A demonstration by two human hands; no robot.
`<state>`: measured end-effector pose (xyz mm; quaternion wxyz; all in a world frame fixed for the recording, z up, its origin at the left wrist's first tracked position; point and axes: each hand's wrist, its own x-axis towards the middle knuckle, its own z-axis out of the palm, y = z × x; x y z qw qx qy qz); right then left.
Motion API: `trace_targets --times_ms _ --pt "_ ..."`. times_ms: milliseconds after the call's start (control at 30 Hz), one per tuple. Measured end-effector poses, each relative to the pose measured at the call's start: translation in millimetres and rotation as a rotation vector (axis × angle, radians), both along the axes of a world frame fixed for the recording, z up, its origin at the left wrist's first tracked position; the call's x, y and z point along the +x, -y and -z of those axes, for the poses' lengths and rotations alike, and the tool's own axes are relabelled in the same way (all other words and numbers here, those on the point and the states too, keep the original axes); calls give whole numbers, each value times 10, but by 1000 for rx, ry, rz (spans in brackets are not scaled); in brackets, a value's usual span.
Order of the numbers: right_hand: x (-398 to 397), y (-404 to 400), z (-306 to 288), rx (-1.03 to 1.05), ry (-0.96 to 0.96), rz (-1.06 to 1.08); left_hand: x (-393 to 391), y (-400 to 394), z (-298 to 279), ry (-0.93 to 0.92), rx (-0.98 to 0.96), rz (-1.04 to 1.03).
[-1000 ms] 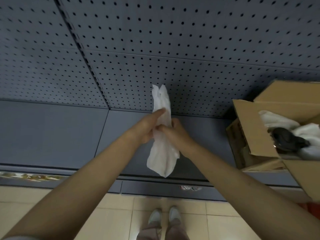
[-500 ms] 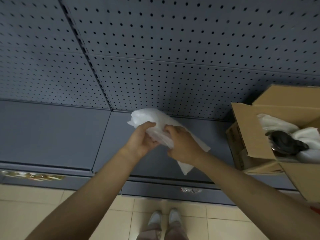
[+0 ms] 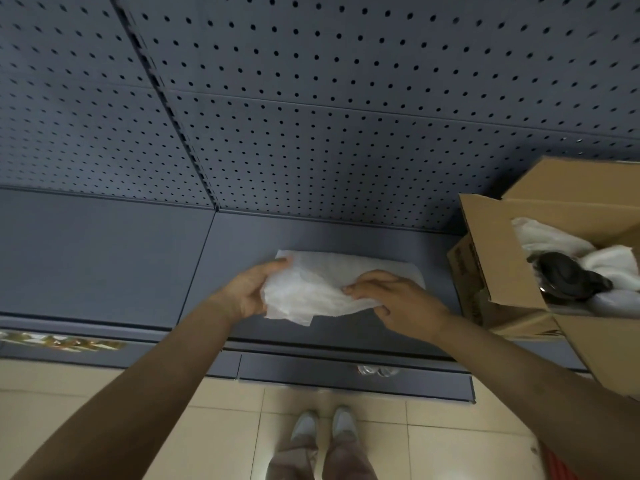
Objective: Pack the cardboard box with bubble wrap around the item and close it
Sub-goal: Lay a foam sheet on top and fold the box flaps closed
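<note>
A white sheet of wrap [image 3: 322, 285] is spread over the grey shelf, held at both ends. My left hand [image 3: 249, 292] grips its left edge with the thumb on top. My right hand [image 3: 391, 296] pinches its right part with curled fingers. To the right stands the open cardboard box [image 3: 498, 258], flaps up. Inside it a dark item [image 3: 568, 278] lies among more white wrap [image 3: 550, 240].
The grey shelf [image 3: 104, 258] runs left of the sheet, backed by a perforated panel [image 3: 346, 98]. The shelf's front edge [image 3: 346, 375] is below my hands. Tiled floor and my shoes [image 3: 325, 424] show at the bottom.
The sheet went from a bunched vertical strip held up in both hands to a wide sheet lowered over the shelf. My hands moved apart and down.
</note>
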<state>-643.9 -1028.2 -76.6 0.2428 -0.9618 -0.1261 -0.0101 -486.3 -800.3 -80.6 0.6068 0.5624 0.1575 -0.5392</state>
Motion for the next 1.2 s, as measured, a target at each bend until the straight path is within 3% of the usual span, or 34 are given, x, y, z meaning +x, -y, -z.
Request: trace_targets --times_ms 133,267,333,500,600,667,867,1067,1200 --pt "-89 85 143 41 -62 117 -39 42 80 58 121 31" --pt "-208 192 171 208 -56 250 -17 -45 167 93 147 -13" --pt "-224 204 175 398 -122 416 -2 -86 206 94 126 -37" --pt "30 235 241 1041 -357 1061 12 -121 301 68 75 -102" --pt "102 270 328 1115 -599 1107 -20 -86 307 77 68 -109" --pt "99 288 437 1165 -640 1082 -31 -88 315 79 70 -100" --pt "160 237 397 923 -471 1122 -72 -221 303 161 61 -31" --pt "219 191 58 655 -424 890 91 -318 -96 335 57 75" --pt "311 144 -339 604 -425 821 270 -448 -469 452 99 102"
